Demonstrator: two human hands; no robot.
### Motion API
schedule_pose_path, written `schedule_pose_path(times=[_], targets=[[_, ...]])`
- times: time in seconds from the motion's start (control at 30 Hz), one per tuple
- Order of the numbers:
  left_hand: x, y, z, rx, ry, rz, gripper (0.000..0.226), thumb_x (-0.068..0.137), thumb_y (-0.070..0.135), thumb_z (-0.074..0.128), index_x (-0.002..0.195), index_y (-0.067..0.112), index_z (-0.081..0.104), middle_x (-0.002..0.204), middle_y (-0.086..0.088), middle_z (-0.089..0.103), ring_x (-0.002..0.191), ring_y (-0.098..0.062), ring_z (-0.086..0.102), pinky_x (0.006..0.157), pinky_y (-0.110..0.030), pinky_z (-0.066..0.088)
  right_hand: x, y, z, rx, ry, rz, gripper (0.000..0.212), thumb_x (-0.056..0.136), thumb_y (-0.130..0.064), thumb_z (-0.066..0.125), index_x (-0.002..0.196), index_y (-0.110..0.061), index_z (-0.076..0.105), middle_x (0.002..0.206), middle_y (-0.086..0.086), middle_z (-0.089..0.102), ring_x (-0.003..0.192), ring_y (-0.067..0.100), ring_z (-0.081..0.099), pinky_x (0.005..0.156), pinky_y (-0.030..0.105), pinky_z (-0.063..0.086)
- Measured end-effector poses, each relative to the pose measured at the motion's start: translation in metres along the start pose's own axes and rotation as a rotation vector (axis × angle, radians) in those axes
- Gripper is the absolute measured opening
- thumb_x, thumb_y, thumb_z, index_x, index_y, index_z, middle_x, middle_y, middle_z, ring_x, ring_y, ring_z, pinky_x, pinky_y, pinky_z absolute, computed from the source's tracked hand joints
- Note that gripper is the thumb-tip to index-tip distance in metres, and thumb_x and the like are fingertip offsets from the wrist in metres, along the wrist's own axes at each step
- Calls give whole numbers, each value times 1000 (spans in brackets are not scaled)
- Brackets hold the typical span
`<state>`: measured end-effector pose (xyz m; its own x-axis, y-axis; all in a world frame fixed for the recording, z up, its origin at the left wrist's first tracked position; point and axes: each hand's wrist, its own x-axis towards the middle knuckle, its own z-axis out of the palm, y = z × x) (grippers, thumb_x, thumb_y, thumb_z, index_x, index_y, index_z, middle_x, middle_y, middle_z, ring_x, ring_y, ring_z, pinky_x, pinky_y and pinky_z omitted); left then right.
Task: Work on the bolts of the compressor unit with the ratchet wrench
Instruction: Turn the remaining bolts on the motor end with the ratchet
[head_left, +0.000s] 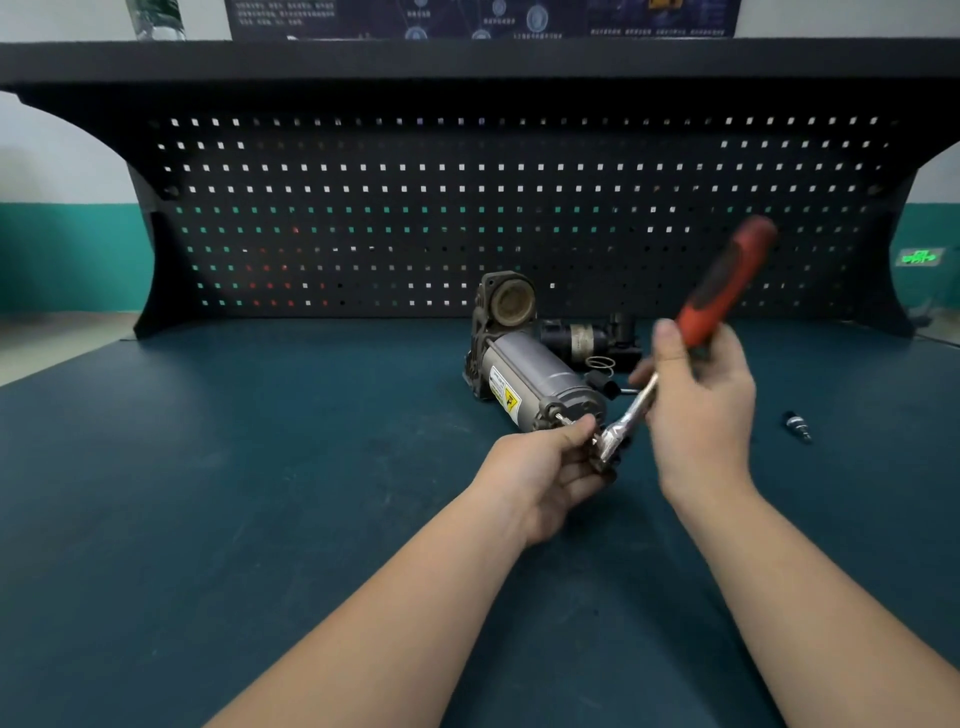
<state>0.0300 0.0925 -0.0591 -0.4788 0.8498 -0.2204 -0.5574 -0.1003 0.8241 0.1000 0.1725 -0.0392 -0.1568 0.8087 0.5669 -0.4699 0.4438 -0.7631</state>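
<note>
The grey compressor unit (524, 371) lies on its side on the teal bench top, its near end cap facing me. A bolt (563, 419) sticks out of that end cap. My left hand (545, 467) pinches the chrome head of the ratchet wrench (631, 415) right at the bolt. My right hand (698, 405) grips the wrench's red and black handle (724, 280), which slants up and to the right and looks blurred.
A second dark motor part (584, 338) and wire rings (600, 364) lie behind the compressor. A small fitting (797, 426) sits on the bench (260, 493) to the right. A black pegboard (467, 208) closes off the back.
</note>
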Motion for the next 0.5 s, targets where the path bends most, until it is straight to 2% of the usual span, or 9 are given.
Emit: schedule_pose_path(times=[0.1,0.17,0.23,0.27,0.37,0.4,0.43,0.47,0.5], targets=[[-1,0,-1,34,-42,12,18,88,5,58,75,5,70,69,-7,63,61,-16,59,53,-21,55,-16,-4,6,-311,-317,-460,12,88,-42,58,94,-33,52,71,-25,60,60,-1,53,60,22,45],[0,0,-2,47,-40,13,25,87,0,55,69,6,71,66,-6,62,59,-15,58,51,-20,55,-21,-3,10,-382,-299,-524,14,88,-45,56,95,-35,51,72,-25,59,61,0,53,60,23,44],[-1,2,-3,26,-18,2,11,89,3,56,85,3,66,66,-7,65,52,-14,62,48,-22,55,-13,0,8,-242,-123,-318,12,89,-41,57,87,-32,50,64,-16,59,55,7,55,55,26,44],[-1,3,-2,14,-2,-3,7,90,4,56,91,2,63,69,-8,66,54,-15,64,50,-25,56,-6,2,5,-156,-2,-128,14,92,-37,57,83,-29,49,59,-11,57,48,7,52,49,24,41],[0,4,-1,11,-12,-21,7,90,6,57,94,1,60,81,-11,67,70,-20,65,61,-31,58,8,18,-9,230,294,709,21,100,-25,50,79,-19,47,63,2,52,30,3,34,30,16,24],[0,4,-1,15,-20,-25,7,91,7,57,93,2,60,82,-11,66,72,-20,64,63,-31,57,6,23,-11,339,344,878,23,101,-22,47,78,-17,46,65,3,51,28,3,30,27,14,20],[0,4,-1,16,-18,-26,7,90,8,57,92,2,60,81,-11,66,71,-20,64,63,-31,57,4,25,-11,387,371,944,24,101,-21,46,78,-17,45,66,3,50,25,3,28,27,14,18],[1,4,-1,13,-9,-26,7,90,8,58,92,2,60,80,-11,66,70,-19,64,62,-31,57,3,24,-9,373,355,905,23,101,-22,47,79,-17,46,65,3,50,24,2,28,27,14,19],[1,4,-2,15,1,-27,7,90,8,58,91,2,60,79,-11,67,68,-19,64,61,-30,58,4,23,-7,305,321,763,21,100,-25,49,80,-18,48,62,2,51,25,2,31,29,16,22]])
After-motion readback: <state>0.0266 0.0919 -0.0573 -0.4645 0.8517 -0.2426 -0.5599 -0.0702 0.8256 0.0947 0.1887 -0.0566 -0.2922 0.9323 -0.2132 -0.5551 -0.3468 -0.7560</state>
